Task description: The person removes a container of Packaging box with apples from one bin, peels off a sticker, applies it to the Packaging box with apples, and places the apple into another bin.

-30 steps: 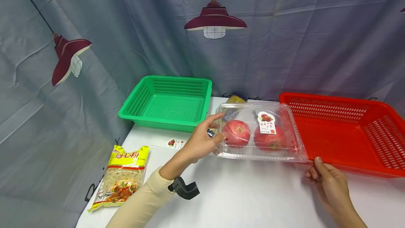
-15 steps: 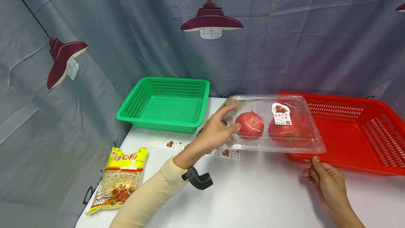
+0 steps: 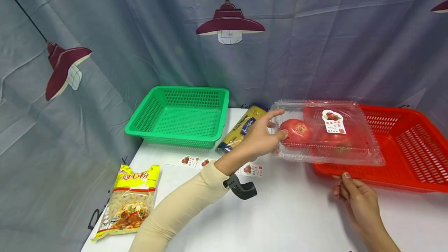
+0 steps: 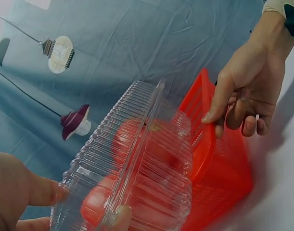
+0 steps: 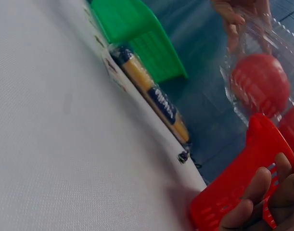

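Observation:
Thumb and fingers of my left hand (image 3: 264, 137) pinch the left end of a clear plastic clamshell box (image 3: 365, 145). Two red pomegranates (image 3: 297, 130) lie inside it, and a white fruit sticker (image 3: 334, 121) is on the lid. The box is held up, with its right part over a red perforated basket (image 3: 416, 166). My right hand (image 3: 360, 201) grips that basket's near left rim. In the left wrist view, its thumb (image 4: 218, 103) lies over the rim, other fingers curled. The box hides the basket's left part.
A green basket (image 3: 196, 137) stands at the back left. Beside it lies a spaghetti packet (image 3: 241, 127), partly behind my left hand. A strip of fruit stickers (image 3: 189, 161) is on the white table (image 3: 287, 217). At the left edge lies a yellow pasta bag (image 3: 131, 201).
My left hand has carried the box to the right, from beside the red basket to partly over it. The spaghetti packet has come into fuller view. My right hand stays at the rim.

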`<state>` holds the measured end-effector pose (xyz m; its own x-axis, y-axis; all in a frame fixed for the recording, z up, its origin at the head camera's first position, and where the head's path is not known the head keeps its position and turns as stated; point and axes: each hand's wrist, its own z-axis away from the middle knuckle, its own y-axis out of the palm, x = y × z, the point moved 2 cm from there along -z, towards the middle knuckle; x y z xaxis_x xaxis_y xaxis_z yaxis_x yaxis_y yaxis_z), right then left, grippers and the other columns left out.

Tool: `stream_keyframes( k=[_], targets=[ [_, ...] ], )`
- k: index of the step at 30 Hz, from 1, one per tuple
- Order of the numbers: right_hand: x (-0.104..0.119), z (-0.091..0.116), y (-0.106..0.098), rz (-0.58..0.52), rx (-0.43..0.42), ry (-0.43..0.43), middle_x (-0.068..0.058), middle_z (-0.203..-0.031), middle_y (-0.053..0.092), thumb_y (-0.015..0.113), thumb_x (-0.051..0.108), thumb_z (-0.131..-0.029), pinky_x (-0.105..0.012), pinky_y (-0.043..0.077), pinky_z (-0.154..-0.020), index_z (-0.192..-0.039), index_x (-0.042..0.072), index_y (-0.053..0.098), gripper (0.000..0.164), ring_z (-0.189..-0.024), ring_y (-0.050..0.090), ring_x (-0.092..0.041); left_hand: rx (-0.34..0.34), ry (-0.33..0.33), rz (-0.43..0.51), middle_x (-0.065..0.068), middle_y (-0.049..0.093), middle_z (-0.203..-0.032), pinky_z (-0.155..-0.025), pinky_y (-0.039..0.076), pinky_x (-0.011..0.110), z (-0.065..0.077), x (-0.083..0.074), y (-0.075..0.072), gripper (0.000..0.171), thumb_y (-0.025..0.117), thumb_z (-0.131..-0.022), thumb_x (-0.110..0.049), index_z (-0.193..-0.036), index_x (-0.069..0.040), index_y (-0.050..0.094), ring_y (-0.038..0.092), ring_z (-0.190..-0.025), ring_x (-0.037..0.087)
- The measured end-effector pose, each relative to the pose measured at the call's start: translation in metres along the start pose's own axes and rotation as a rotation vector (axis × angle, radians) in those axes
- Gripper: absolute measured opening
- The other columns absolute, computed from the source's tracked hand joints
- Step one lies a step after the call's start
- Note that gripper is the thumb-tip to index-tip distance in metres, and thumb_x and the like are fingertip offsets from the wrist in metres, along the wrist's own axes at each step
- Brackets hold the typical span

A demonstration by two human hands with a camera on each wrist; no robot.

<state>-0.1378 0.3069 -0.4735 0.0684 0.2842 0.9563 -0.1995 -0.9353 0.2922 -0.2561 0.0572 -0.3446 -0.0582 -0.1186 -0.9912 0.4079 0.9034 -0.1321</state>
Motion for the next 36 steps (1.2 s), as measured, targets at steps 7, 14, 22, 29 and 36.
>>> stream_keyframes(
  k=[7,14,22,29,36],
  targets=[
    [0.001,0.002,-0.001,-0.031,0.001,-0.020,-0.005,-0.055,0.044,0.051,0.014,-0.103,-0.024,0.051,-0.058,-0.088,-0.001,0.073,0.031,-0.061,0.061,-0.014,-0.014,-0.018,-0.025,0.014,0.053,-0.121,-0.048,0.054,0.033,-0.017,-0.001,0.032,0.060,0.069,-0.090,-0.004,-0.142,-0.025,0.051,0.056,-0.049,0.015],
    [0.002,0.002,0.000,-0.016,-0.007,-0.025,-0.005,-0.056,0.042,0.051,0.013,-0.103,-0.024,0.051,-0.058,-0.092,-0.002,0.073,0.029,-0.061,0.060,-0.014,-0.035,-0.005,-0.151,0.004,0.056,-0.126,-0.059,0.055,0.029,-0.031,-0.006,0.053,0.058,0.071,-0.089,-0.013,-0.141,-0.029,0.052,0.062,-0.066,0.013],
    [0.002,0.004,0.001,-0.012,-0.025,-0.018,-0.005,-0.056,0.043,0.052,0.014,-0.103,-0.024,0.050,-0.058,-0.083,0.002,0.071,0.031,-0.061,0.060,-0.014,-0.029,-0.037,-0.175,0.001,0.058,-0.073,-0.046,0.050,0.027,-0.045,-0.012,0.078,0.058,0.070,-0.090,-0.013,-0.140,-0.034,0.051,0.056,-0.042,0.017],
    [0.002,0.004,-0.001,0.021,-0.051,-0.002,-0.005,-0.056,0.043,0.054,0.017,-0.102,-0.024,0.051,-0.058,-0.084,0.001,0.070,0.030,-0.061,0.061,-0.014,-0.050,-0.006,-0.283,-0.006,0.063,-0.085,-0.060,0.048,0.022,-0.055,-0.009,0.100,0.057,0.073,-0.086,-0.018,-0.137,-0.034,0.054,0.058,-0.071,0.009],
    [0.003,0.003,0.002,0.047,-0.078,0.033,-0.004,-0.059,0.051,0.056,0.021,-0.101,-0.023,0.053,-0.060,-0.082,0.005,0.070,0.029,-0.062,0.061,-0.013,-0.083,-0.043,-0.293,-0.007,0.061,-0.102,-0.054,0.049,0.021,-0.064,0.006,0.117,0.055,0.075,-0.083,-0.016,-0.134,-0.030,0.058,0.053,-0.082,0.009]
  ],
)
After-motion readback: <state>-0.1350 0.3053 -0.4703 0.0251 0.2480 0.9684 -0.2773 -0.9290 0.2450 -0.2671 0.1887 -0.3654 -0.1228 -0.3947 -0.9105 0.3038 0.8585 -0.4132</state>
